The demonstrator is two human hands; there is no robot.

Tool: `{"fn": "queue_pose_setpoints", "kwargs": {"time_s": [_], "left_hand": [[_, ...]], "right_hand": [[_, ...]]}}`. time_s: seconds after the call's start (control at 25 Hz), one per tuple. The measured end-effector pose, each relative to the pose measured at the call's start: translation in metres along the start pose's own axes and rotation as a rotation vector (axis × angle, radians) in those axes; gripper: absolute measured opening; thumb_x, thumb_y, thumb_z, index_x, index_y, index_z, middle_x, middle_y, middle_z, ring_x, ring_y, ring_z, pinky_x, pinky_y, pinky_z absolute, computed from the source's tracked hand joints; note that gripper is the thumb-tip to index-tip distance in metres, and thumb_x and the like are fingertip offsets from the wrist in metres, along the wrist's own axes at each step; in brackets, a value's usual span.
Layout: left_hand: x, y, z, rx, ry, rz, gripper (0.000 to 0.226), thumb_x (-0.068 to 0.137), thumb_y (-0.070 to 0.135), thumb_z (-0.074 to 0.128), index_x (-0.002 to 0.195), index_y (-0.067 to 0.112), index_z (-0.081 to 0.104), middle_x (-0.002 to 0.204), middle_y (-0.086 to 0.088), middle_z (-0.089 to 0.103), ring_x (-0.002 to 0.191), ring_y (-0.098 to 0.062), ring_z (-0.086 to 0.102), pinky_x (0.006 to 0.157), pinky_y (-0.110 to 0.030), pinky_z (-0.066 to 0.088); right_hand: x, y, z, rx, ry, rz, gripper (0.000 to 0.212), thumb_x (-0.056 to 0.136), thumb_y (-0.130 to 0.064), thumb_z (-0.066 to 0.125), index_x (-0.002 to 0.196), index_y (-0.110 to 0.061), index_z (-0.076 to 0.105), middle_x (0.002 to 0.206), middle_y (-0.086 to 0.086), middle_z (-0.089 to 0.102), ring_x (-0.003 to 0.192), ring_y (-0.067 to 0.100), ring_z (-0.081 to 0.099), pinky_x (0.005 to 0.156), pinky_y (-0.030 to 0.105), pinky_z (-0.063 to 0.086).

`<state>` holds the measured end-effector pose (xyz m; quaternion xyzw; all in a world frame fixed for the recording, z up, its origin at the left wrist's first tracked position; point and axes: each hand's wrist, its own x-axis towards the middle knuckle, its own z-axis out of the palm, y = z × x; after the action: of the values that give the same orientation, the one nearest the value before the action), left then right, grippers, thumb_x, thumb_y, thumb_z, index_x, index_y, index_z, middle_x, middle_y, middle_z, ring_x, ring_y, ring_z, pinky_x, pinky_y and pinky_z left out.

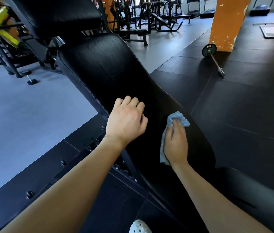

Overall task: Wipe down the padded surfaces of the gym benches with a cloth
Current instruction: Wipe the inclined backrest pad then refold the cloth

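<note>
My right hand (175, 145) pressed the blue cloth (178, 117) flat-fingered against the black bench pad (102, 64), near its right edge. My left hand (127, 120) rested on the pad, fingers curled, seemingly holding nothing.

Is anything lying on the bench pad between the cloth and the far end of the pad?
Only the left hand: it rests on the left part of the pad, beside the blue cloth under the right hand. The rest of the pad ahead looks bare.

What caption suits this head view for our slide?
Right hand presses a blue cloth on the black bench pad; left hand curled beside it.
</note>
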<state>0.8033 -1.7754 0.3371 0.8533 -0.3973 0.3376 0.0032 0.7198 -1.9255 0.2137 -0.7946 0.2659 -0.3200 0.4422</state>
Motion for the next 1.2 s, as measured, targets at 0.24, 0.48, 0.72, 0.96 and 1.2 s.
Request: {"fn": "queue_pose_setpoints", "kwargs": {"time_s": [0.24,0.48,0.72,0.96,1.2], "left_hand": [[0.000,0.001,0.003,-0.002,0.030,-0.008,0.022,0.090,0.032,0.044,0.085,0.016,0.059,0.083,-0.004,0.058,0.082,-0.027,0.049,0.076,-0.044,0.039],[0.001,-0.001,0.005,0.004,0.007,-0.018,0.024,0.089,0.034,0.045,0.087,0.017,0.061,0.084,-0.001,0.059,0.085,-0.026,0.050,0.080,-0.042,0.039],[0.001,0.000,0.005,-0.020,0.037,-0.032,0.020,0.088,0.030,0.047,0.083,0.016,0.059,0.081,-0.003,0.059,0.081,-0.028,0.050,0.076,-0.043,0.039],[-0.001,-0.001,0.007,-0.024,0.054,-0.035,0.023,0.090,0.032,0.046,0.084,0.016,0.061,0.080,-0.001,0.059,0.080,-0.026,0.049,0.078,-0.042,0.039],[-0.005,0.002,0.005,0.005,0.032,-0.023,0.027,0.095,0.033,0.040,0.086,0.017,0.060,0.079,0.001,0.058,0.080,-0.023,0.047,0.079,-0.040,0.039]], "right_hand": [[0.030,-0.074,0.027,0.036,-0.181,-0.213,0.049,0.109,-0.030,0.039,0.155,-0.013,0.038,0.165,0.001,0.027,0.153,0.011,0.021,0.125,0.031,0.020],[-0.001,-0.014,0.014,-0.045,0.024,-0.156,0.052,0.108,-0.040,0.033,0.153,-0.015,0.040,0.160,-0.002,0.038,0.150,0.009,0.028,0.122,0.044,0.028],[0.025,-0.068,0.035,-0.044,-0.052,-0.072,0.053,0.109,-0.038,0.029,0.155,-0.014,0.035,0.163,0.004,0.033,0.150,0.019,0.029,0.122,0.043,0.027],[0.011,-0.026,0.011,-0.114,-0.054,-0.210,0.055,0.108,-0.042,0.029,0.156,-0.015,0.034,0.164,0.001,0.032,0.151,0.014,0.026,0.124,0.039,0.024],[-0.022,0.050,-0.018,-0.237,0.011,0.118,0.054,0.109,-0.035,0.026,0.152,-0.005,0.036,0.158,0.012,0.038,0.147,0.024,0.033,0.119,0.045,0.032]]}}
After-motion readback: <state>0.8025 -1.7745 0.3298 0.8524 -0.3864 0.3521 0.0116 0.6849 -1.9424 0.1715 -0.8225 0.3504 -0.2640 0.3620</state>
